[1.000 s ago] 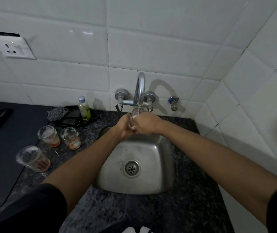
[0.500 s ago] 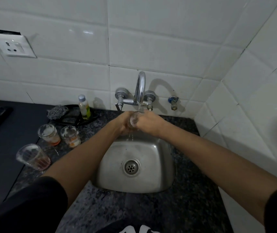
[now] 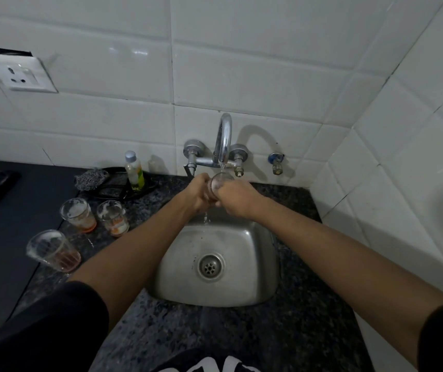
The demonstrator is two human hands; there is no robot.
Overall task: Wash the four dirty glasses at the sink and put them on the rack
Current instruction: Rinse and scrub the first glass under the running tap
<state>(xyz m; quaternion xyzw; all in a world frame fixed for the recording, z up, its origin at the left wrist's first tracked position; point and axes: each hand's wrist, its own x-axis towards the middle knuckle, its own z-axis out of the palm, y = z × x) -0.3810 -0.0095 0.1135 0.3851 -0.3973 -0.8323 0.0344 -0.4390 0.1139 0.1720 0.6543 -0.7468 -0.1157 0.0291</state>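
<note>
Right now the small clear drinking glass (image 3: pixel 219 181) sits under the curved chrome tap (image 3: pixel 224 138), mouth up, apparently to catch the running water over the steel sink (image 3: pixel 242 237). The left hand (image 3: pixel 199 193) and right hand (image 3: pixel 235 197) both curl round its sides. Three dirty glasses (image 3: pixel 78 214) wait on the dark speckled counter (image 3: pixel 295 331), left.

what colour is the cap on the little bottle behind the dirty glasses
Pale blue-grey cap on the small clear plastic bottle; head view.

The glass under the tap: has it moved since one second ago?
No. The glass, gripped by both hands, remains right beneath the tap spout, above the sink.
</note>
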